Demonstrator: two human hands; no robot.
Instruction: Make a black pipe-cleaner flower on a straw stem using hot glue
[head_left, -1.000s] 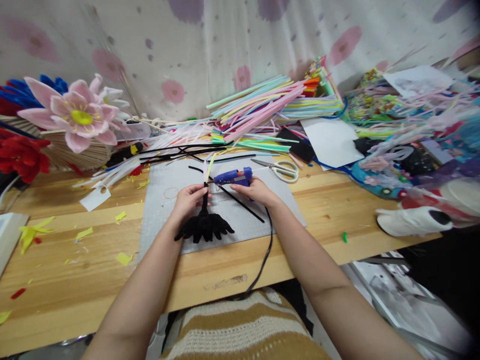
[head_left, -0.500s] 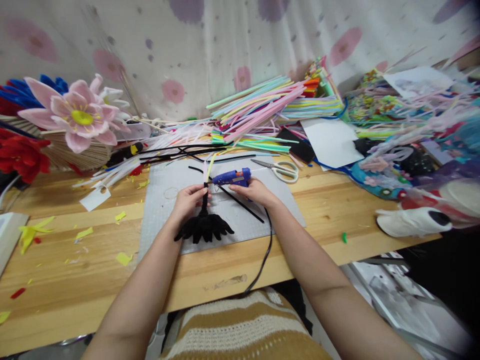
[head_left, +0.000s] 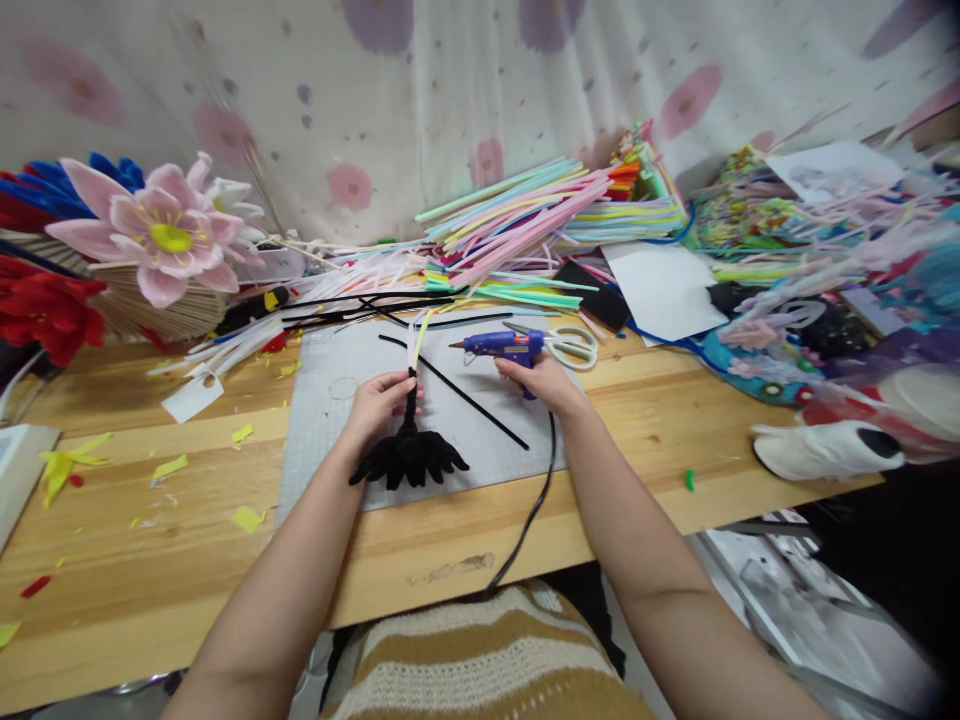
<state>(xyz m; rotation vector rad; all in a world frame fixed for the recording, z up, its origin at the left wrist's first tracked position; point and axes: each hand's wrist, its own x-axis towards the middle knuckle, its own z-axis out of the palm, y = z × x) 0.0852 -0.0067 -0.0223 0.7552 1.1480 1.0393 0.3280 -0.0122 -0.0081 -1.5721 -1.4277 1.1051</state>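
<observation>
Between the fingers of my left hand is the stem of a black pipe-cleaner flower, its petals hanging downward. Pale pink and yellow stems stick up out of its top end. My right hand grips a blue hot glue gun, whose nozzle points left and stands apart from the flower. A loose black pipe cleaner lies slantwise on the grey cutting mat between my hands. Behind the glue gun are scissors with pale handles, their blades partly hidden.
Bundles of coloured pipe cleaners are heaped at the back. On the left stands a pink flower beside red and blue ones. Yellow scraps dot the wooden table. A white roll lies at the right edge. The glue gun's black cord runs over the front edge.
My right hand has drawn the glue gun to the right, away from the flower's stem, so its nozzle now shows. My left hand and the black flower have hardly moved.
</observation>
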